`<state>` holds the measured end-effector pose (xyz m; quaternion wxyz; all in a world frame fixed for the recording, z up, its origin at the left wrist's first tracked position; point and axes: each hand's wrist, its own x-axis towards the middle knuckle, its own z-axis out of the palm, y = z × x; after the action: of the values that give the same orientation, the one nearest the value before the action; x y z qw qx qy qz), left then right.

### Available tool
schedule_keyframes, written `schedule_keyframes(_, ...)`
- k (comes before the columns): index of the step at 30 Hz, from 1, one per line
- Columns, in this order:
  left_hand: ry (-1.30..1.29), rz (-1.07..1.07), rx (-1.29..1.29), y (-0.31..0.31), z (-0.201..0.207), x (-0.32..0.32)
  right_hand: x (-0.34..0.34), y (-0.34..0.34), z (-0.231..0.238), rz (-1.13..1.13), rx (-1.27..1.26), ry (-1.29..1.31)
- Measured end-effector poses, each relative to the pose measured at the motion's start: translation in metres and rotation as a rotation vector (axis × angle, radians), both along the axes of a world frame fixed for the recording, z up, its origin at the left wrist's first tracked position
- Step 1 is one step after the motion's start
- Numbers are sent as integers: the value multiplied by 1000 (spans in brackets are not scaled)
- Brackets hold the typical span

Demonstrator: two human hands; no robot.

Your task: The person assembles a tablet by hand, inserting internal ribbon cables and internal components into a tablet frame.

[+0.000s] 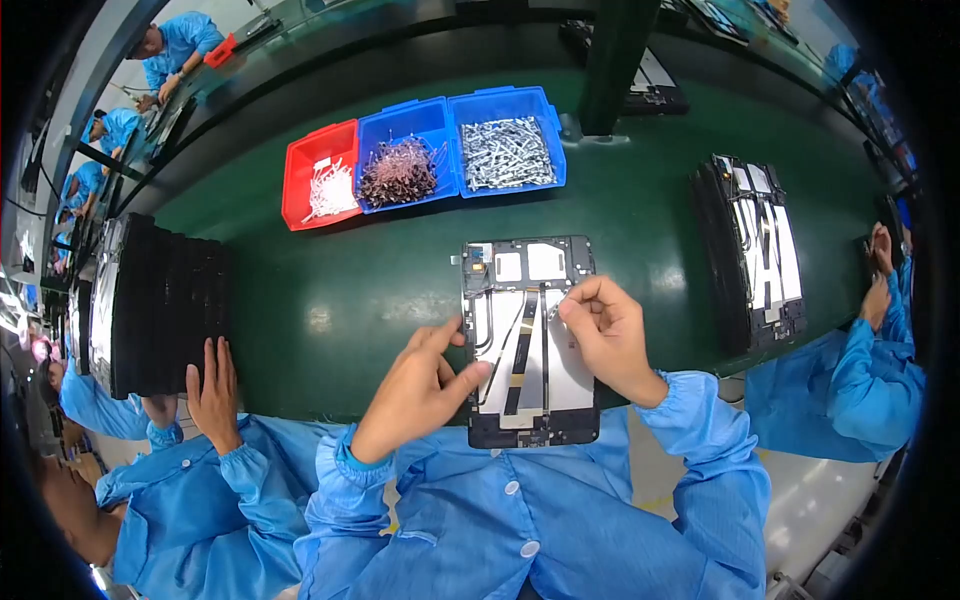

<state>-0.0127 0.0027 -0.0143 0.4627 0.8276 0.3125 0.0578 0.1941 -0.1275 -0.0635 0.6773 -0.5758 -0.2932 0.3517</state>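
Observation:
An opened tablet (572, 390) lies on the green work surface in front of me, its inside facing up with white panels, black cables and a dark lower strip. My left hand (415, 390) grips its left edge, thumb over the face and fingers along the side. Over the tablet's right half, my right hand (615, 335) is closed in a pinch, thumb and forefinger together near the black cable. Whatever sits between those fingertips is too small to name.
Beyond the tablet stand a red bin (293, 185) of white parts, a blue bin (400, 112) of reddish-brown wired parts and another blue bin (505, 100) of silvery parts. Tablet stacks stand left (170, 310) and right (715, 260). A co-worker's hand (212, 395) touches the left stack.

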Motion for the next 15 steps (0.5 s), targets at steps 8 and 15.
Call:
schedule_keyframes(8,-81,272,-988,-13,2,26,-15,0,-8,-11,101,10)
schedule_keyframes(15,-539,219,-377,-15,42,5,10,3,88,107,242,-31)
